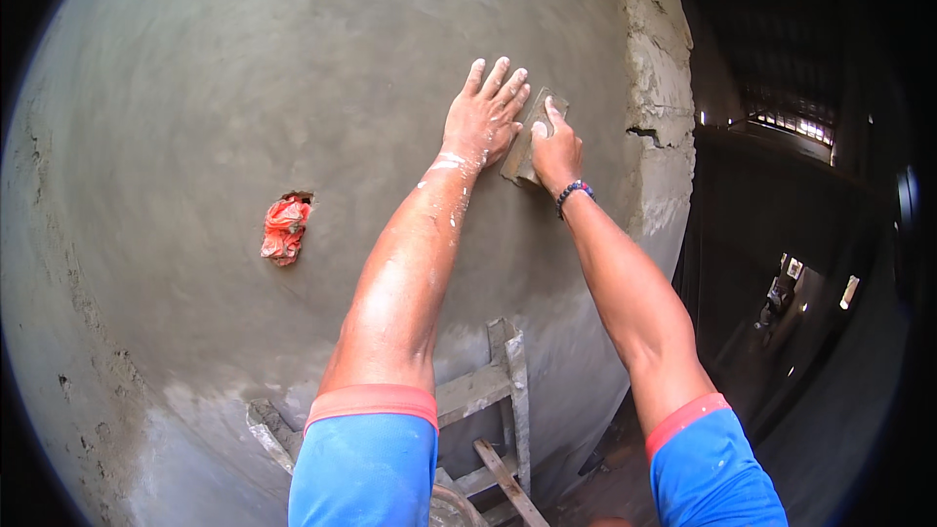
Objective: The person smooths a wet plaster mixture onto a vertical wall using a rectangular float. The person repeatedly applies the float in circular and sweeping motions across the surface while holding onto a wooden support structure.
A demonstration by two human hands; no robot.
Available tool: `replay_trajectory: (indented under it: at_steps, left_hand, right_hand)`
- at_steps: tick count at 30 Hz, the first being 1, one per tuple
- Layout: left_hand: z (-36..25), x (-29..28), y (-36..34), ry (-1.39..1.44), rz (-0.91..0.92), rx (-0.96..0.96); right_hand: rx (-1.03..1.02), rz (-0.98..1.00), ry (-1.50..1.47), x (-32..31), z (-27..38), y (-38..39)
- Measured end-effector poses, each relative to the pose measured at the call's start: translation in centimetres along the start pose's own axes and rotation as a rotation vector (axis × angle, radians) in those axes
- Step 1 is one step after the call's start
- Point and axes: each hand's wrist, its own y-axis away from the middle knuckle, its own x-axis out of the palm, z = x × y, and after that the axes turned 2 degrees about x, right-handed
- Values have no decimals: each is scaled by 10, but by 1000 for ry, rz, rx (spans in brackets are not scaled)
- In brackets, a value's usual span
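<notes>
In front of me stands a wall coated with grey plaster (342, 88), darker and smoother above, paler below. My right hand (558, 151) grips a flat rectangular plastering float (520, 158), whose face lies against the plaster close to the wall's right edge; the thumb and a finger rest on its back. Just left of the float, my left hand (485, 117) is open, fingers spread and palm turned to the wall. White plaster smears mark the left wrist and forearm. A beaded bracelet (576, 193) circles my right wrist.
Crumpled red plastic (284, 230) sticks out of a hole in the wall, left of my arms. Below stands a wooden ladder-like frame (478, 394) with a loose board (509, 483). The wall ends at a rough, cracked edge (659, 88); a dark interior lies beyond it.
</notes>
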Motion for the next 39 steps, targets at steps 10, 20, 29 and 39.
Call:
replay_trajectory:
  at_steps: [10,20,29,39]
  left_hand:
    - [154,-23,11,-234,-148,-332]
    - [291,-58,139,-375,-139,-709]
    - [300,-37,323,-304,-239,-954]
    - [253,-61,364,-288,-96,-1027]
  right_hand:
    - [64,69,-64,-2,11,7]
    - [-21,1,-39,5,-2,2]
    - [-96,-34,9,4,-25,-12]
    - [-444,174,-23,33,155,45]
